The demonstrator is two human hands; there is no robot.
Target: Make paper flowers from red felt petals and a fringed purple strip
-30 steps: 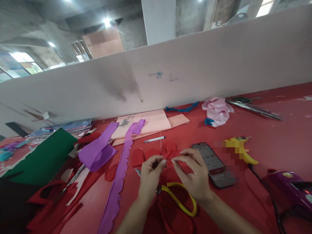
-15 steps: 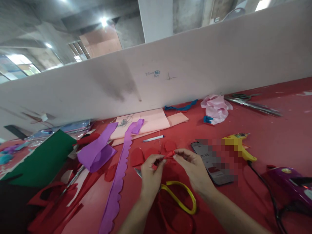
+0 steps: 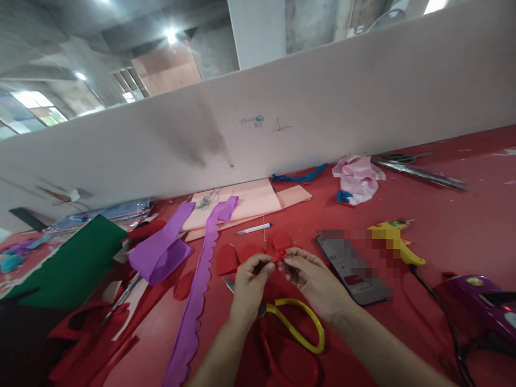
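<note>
A small piece of red felt-like material [image 3: 281, 255], rolled at its right end, is pinched between both hands above the table. My left hand [image 3: 250, 285] grips its left end between thumb and fingers. At the rolled end, my right hand [image 3: 312, 279] is closed with thumb and fingertips on it. Below the hands lie scissors [image 3: 301, 331] with one yellow and one red handle; my left hand partly covers their blades. Just beyond the fingers, rounded red cut pieces [image 3: 228, 260] rest on the red table.
A scalloped purple strip [image 3: 197, 290] and green sheet [image 3: 68, 263] lie left. Behind are a white pen [image 3: 253, 229] and peach sheets [image 3: 242, 200]. To the right are a phone [image 3: 350, 274], a yellow glue gun [image 3: 389, 236] with a cord and a purple device [image 3: 479, 301].
The fingers of my right hand have shifted around the red piece, and its right end now shows as a small roll. My left hand has moved slightly; both still hold the piece.
</note>
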